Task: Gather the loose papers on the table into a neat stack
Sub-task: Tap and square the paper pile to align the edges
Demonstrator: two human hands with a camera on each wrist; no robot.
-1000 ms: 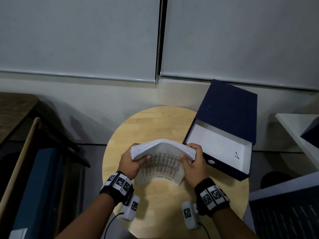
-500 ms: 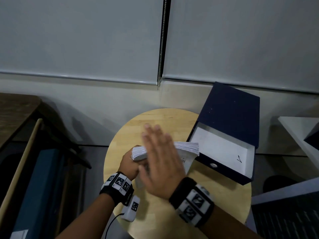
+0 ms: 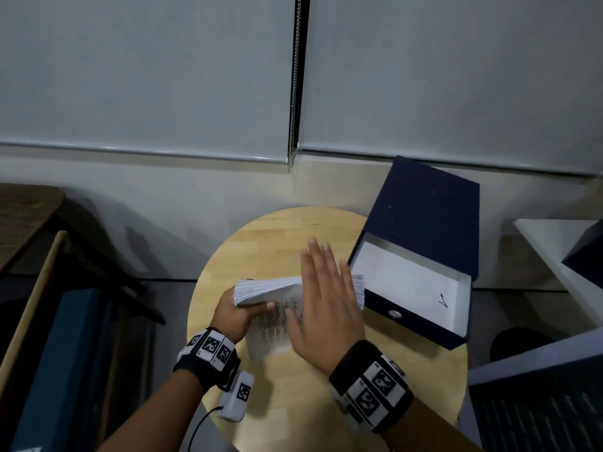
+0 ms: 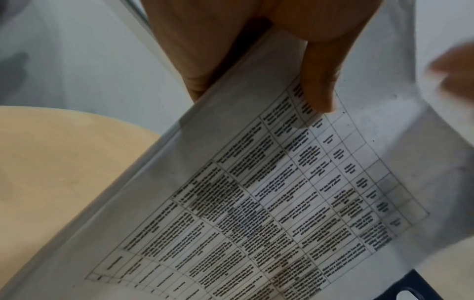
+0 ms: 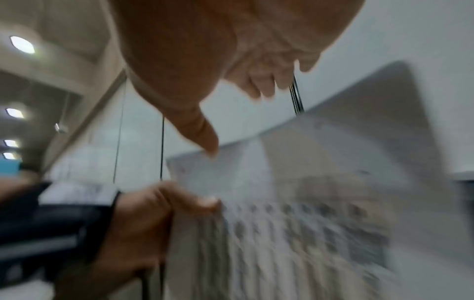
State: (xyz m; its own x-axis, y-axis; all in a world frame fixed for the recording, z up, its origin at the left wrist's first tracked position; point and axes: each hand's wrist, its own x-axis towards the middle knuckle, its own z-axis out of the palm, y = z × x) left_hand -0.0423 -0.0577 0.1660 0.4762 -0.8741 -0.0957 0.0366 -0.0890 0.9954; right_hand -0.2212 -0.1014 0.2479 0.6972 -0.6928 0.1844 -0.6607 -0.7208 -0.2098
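A thick stack of printed papers (image 3: 264, 290) stands on its lower edge on the round wooden table (image 3: 287, 402), tilted toward me. My left hand (image 3: 238, 311) grips its left end, thumb on the printed front sheet (image 4: 295, 192). My right hand (image 3: 323, 295) hovers flat, fingers straight, over the stack's top edge and right part, holding nothing. In the blurred right wrist view my right hand (image 5: 231, 67) sits above the stack (image 5: 307, 192), the thumb tip near its upper left corner. The stack's right end is partly hidden behind that hand.
An open dark blue box file (image 3: 424, 256) with a white inside lies at the table's right, close to the stack's right end. A wall with roller blinds (image 3: 146, 76) stands behind. A dark wooden desk (image 3: 23, 220) is at the left. A white shelf (image 3: 561, 256) stands at the right.
My right hand let go of the stack's right end, rose flat above it, and has now shifted right over the stack. The left hand kept its grip; the bowed stack straightened.
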